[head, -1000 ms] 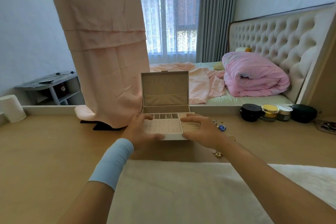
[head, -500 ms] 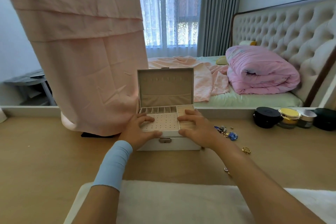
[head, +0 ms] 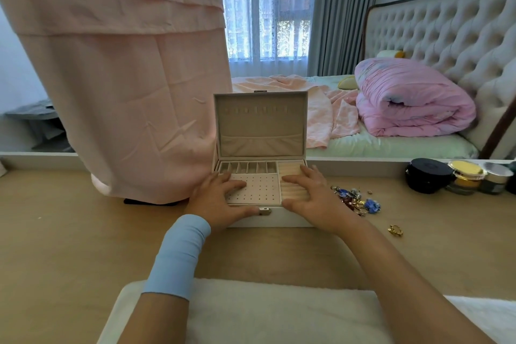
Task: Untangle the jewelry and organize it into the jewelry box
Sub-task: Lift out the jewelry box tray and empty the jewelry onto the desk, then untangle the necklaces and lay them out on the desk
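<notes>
The white jewelry box (head: 287, 219) stands on the wooden surface with its lid (head: 261, 123) upright and open. Its top tray shows small compartments, a dotted earring panel and ring rolls. My left hand (head: 220, 201) lies on the tray's left side, fingers flat on the dotted panel, thumb along the front edge near the clasp (head: 264, 211). My right hand (head: 312, 198) lies flat over the ring rolls, thumb at the front edge. A tangled pile of jewelry (head: 354, 200) with blue and gold pieces sits just right of the box. A gold piece (head: 395, 230) lies apart from it.
A hanging pink cloth (head: 125, 92) reaches the surface left of the box. A black jar (head: 428, 176), a yellow-lidded jar (head: 466, 176) and a silver-lidded jar (head: 497, 177) stand at the right. A white furry mat (head: 251, 313) lies in front. A bed is beyond the ledge.
The box and my hands look closer and larger, and the box's front face with the clasp has come into view. Both hands stay on the tray.
</notes>
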A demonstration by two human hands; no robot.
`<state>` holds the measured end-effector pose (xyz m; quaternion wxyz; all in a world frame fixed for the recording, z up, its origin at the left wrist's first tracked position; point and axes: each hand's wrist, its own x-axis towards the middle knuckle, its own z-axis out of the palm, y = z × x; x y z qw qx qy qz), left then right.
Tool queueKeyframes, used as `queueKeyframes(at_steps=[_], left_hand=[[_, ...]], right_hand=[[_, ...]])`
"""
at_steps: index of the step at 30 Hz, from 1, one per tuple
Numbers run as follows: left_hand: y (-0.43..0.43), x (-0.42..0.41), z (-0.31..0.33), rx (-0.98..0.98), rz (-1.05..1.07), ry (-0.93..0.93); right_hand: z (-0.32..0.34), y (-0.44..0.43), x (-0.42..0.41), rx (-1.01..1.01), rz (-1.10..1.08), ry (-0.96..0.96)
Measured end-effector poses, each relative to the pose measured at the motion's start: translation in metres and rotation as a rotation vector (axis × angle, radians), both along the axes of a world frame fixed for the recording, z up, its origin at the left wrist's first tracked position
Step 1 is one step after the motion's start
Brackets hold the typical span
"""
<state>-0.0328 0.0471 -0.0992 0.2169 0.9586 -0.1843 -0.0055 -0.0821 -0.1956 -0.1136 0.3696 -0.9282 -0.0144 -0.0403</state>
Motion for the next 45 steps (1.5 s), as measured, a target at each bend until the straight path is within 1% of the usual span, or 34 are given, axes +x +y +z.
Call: queueKeyframes(at_steps=[2, 4, 7, 10, 12, 15, 17, 19, 22, 23, 24, 27, 30, 32, 36, 39, 42, 43, 45], left_hand=[[-0.004, -0.002, 0.0, 0.076, -0.004, -0.027], [-0.006, -0.001, 0.0, 0.074, -0.022, -0.09], [-0.002, 0.004, -0.001, 0.012, -0.032, -0.155], [0.002, 0.007, -0.004, -0.047, -0.01, -0.17], [0.002, 0.007, -0.004, -0.049, 0.002, -0.158], [0.0, 0.004, 0.006, 0.077, 0.037, -0.14], [-0.006, -0.002, 0.017, 0.107, 0.055, -0.201], [-0.025, -0.015, 0.027, -0.001, 0.013, -0.297], [-0.068, -0.043, 0.03, -0.25, -0.195, -0.395], [-0.084, -0.055, 0.027, -0.286, -0.267, -0.375], [-0.1, -0.068, 0.023, -0.292, -0.327, -0.317], [-0.14, -0.102, 0.004, -0.198, -0.483, -0.129], [-0.167, -0.124, -0.013, -0.039, -0.606, -0.098], [-0.176, -0.134, -0.021, 0.005, -0.661, -0.081], [-0.175, -0.142, -0.034, 0.061, -0.685, -0.071], [-0.168, -0.142, -0.041, 0.106, -0.698, -0.083], [-0.17, -0.137, -0.042, 0.038, -0.642, -0.071], [-0.174, -0.133, -0.04, 0.034, -0.605, -0.063], [-0.182, -0.122, -0.035, 0.12, -0.556, -0.011]], right_hand=[[-0.001, -0.004, -0.002, 0.043, -0.041, 0.071], [0.0, -0.006, -0.003, 0.095, -0.079, 0.124], [0.001, -0.002, -0.002, 0.121, -0.102, 0.104], [0.001, 0.002, 0.0, 0.119, -0.1, 0.078], [0.001, 0.004, 0.0, 0.111, -0.092, 0.077], [0.003, 0.001, -0.004, 0.089, -0.059, 0.113], [0.01, -0.008, -0.013, 0.128, -0.032, 0.127], [0.02, -0.026, -0.029, 0.094, -0.026, 0.063], [0.031, -0.065, -0.056, -0.064, -0.054, -0.086], [0.032, -0.077, -0.067, -0.115, -0.056, -0.091], [0.03, -0.089, -0.079, -0.171, -0.055, -0.081], [0.013, -0.112, -0.114, -0.302, -0.033, -0.025], [-0.004, -0.123, -0.145, -0.323, 0.0, -0.056], [-0.015, -0.127, -0.157, -0.294, 0.033, -0.099], [-0.029, -0.133, -0.163, -0.303, 0.073, -0.179], [-0.031, -0.133, -0.162, -0.316, 0.084, -0.189], [-0.03, -0.133, -0.156, -0.353, -0.001, -0.206], [-0.029, -0.134, -0.152, -0.384, -0.044, -0.197], [-0.025, -0.135, -0.144, -0.43, -0.088, -0.081]])
